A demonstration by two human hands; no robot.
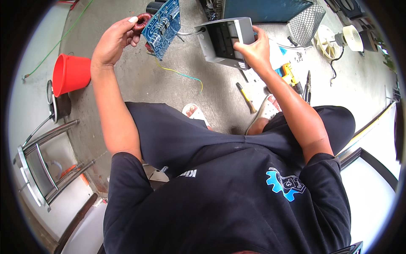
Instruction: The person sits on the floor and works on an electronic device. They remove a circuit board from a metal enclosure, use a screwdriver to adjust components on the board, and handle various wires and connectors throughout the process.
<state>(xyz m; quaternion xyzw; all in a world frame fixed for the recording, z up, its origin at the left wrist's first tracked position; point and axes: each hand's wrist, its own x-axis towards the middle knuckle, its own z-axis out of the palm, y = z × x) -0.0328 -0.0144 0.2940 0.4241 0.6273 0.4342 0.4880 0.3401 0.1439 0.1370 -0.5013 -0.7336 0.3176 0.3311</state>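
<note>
Up at the left, my left hand pinches a copper-wound toroid coil at the edge of a blue circuit board. The board hangs tilted, its face with solder joints toward me, and a black cylindrical part shows behind it. My right hand grips the right side of a grey box-shaped housing, thumb over its rim, open side toward me. A grey cable runs from the housing to the board. A yellow-green wire trails below the board.
On the floor lie a yellow-handled brush, a yellow power drill and black pliers. A red bucket stands left. Fan wheels and black mesh are at the far right. A dark panel stands behind the housing.
</note>
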